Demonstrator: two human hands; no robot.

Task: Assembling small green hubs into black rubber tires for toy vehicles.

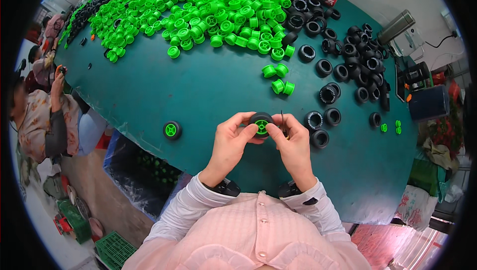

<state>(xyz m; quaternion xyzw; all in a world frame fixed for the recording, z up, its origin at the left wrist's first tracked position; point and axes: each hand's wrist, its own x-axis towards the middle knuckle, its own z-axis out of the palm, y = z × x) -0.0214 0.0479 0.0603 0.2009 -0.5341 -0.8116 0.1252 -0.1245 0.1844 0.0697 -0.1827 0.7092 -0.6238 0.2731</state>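
Between both hands, above the green table, is a small toy wheel (261, 125): a bright green spoked rim inside a black tire. My left hand (232, 137) grips its left side, thumb on the rim's face. My right hand (292, 143) is closed on the right side, its thumb also pressing near the rim. A thin dark tool (282, 117) sticks up from the right hand's fingers; its lower part is hidden. To the left, another wheel (172, 130) with its rim in its tire lies on the table.
A large heap of green rims (198, 19) covers the far table (134, 91). Black tires (355, 64) pile up at the right, several close to my right hand. A metal flask (397, 25) stands far right. Another person (49, 113) sits at the left edge, by a blue-edged bin (131, 190).
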